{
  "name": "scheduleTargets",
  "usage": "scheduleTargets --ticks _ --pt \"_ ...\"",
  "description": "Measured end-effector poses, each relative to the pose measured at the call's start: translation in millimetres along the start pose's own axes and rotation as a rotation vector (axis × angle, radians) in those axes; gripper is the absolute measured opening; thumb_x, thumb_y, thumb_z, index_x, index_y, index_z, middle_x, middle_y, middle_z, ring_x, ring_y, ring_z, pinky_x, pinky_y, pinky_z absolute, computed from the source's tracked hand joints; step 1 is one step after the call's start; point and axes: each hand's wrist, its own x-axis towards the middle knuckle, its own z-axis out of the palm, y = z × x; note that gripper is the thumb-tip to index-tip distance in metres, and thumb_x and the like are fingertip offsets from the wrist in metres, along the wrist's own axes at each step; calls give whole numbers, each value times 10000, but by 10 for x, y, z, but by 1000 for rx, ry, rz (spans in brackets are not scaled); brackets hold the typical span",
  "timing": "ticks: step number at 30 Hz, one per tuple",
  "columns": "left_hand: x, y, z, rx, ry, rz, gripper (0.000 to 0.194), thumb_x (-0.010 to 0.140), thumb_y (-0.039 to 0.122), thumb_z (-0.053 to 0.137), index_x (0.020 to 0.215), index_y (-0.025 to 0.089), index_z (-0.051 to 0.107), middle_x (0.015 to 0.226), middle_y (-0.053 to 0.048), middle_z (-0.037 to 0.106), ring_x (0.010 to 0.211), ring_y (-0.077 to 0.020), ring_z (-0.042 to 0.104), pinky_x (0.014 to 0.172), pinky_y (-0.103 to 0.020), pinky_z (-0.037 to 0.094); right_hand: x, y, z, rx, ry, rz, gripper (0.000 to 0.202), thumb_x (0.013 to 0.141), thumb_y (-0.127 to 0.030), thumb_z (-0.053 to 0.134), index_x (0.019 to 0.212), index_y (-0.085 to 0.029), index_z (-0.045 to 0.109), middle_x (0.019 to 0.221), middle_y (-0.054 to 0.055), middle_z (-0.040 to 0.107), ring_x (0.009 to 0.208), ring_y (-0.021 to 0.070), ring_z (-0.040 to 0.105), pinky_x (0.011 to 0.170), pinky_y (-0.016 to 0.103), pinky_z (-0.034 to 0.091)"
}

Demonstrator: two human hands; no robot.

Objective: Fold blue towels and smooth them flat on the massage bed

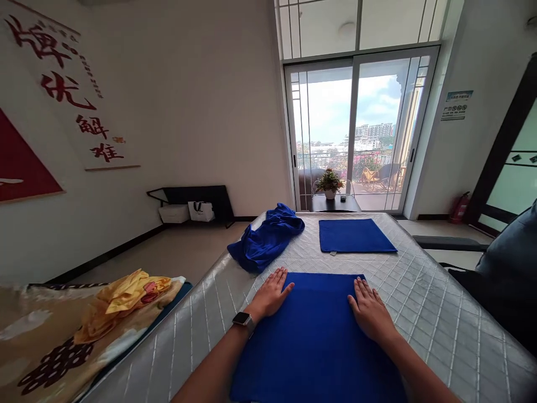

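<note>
A flat blue cloth piece [316, 336] lies spread in front of me on a silver quilted surface [423, 313]. My left hand [271, 292] rests flat on its upper left edge, fingers stretched out, with a watch on the wrist. On the upper right edge lies my right hand [369, 308], palm down and fingers extended. Neither hand grips the cloth. Beyond them, a second flat blue piece [354, 235] with a small white tag sits at the back right. A crumpled blue cloth [268, 238] is heaped at the back left.
At the left lies patterned bedding [46, 358] with a crumpled yellow cloth [121, 302] on top. Behind the quilted surface stands a small dark table [335, 205] with a potted plant [329, 183]. Dark cushioned seating [509, 274] is at the right.
</note>
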Motion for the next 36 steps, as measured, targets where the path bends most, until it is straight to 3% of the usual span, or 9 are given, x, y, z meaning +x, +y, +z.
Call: scheduleTargets --ticks 4,8,11,13,17,22,27,36 --pt "29 172 -128 45 7 -11 743 1052 620 221 1578 115 362 1633 -153 341 1522 -283 300 1248 -477 278 -4 -23 -34 1 -9 25 683 1030 -436 149 1611 -78 157 1696 68 123 1565 181 76 1270 402 67" --pt "16 794 -136 17 70 114 691 1073 567 188 1596 135 318 1650 -140 309 1535 -255 262 1247 -464 288 -9 -50 -56 17 -6 23 684 1028 -437 148 1610 -79 173 1693 66 135 1565 185 85 1269 405 68" --pt "3 1378 -39 -47 57 303 670 1074 565 212 1601 162 306 1648 -127 321 1537 -235 251 1253 -455 282 -7 -50 -53 7 -3 20 685 1025 -424 164 1608 -64 181 1690 82 146 1565 205 106 1267 415 79" --pt "20 1678 33 -95 61 333 662 1075 561 210 1597 167 315 1646 -126 325 1540 -229 236 1255 -456 282 -3 -37 -39 -4 -4 12 679 1023 -406 174 1607 -60 182 1689 87 148 1564 214 114 1265 420 88" --pt "77 1909 110 -138 9 255 707 1059 606 207 1580 151 352 1637 -148 335 1536 -249 244 1251 -479 285 13 -6 -5 -12 -5 -13 670 1023 -385 177 1607 -56 180 1690 87 139 1566 220 99 1262 431 103" --pt "57 1794 50 -148 -46 183 773 1050 625 144 1583 99 335 1650 -159 291 1548 -246 217 1267 -479 240 17 -15 -3 -5 3 -2 677 1020 -394 180 1606 -54 191 1689 98 148 1565 224 111 1263 438 97" --pt "-20 1521 -67 -116 -97 112 817 1038 646 117 1591 75 304 1660 -160 261 1553 -259 203 1273 -473 219 4 -37 -29 -3 -2 8 677 1022 -394 167 1606 -52 172 1691 94 142 1565 210 104 1265 425 86" --pt "-184 512 -142 -57 -92 -83 857 1021 691 157 1588 67 307 1664 -172 245 1550 -281 212 1268 -486 210 -6 -13 1 -54 1 10 668 1030 -405 143 1610 -73 165 1694 71 127 1565 181 77 1268 403 81"
